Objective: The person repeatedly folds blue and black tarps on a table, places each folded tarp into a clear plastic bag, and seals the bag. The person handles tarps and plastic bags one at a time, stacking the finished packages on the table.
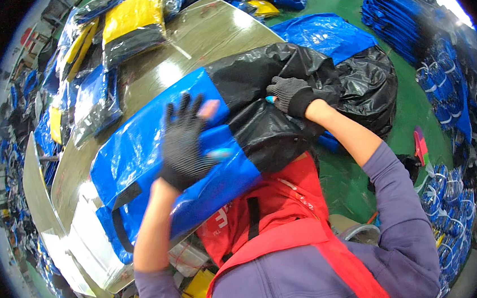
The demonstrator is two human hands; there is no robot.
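Observation:
A long blue-and-black bag (157,122) of shiny coated fabric lies across the table in front of me. Its left part is blue with a black strap, its right part black and creased. My left hand (184,145), in a grey-black glove, hovers over or rests on the blue part with fingers spread; whether it touches is unclear. One thumb or fingertip looks bare or coloured and is blurred. My right hand (290,95), gloved alike, has its fingers curled on the black part and seems to pinch the fabric there.
The table (200,33) has a pale, glossy top with a curved edge. Clear-wrapped yellow-and-black packs (132,22) are piled at its far left. Another blue-and-black bag (366,81) hangs beyond the right edge. Stacked blue sheets (391,16) and tied blue bundles (450,204) stand at right on the green floor.

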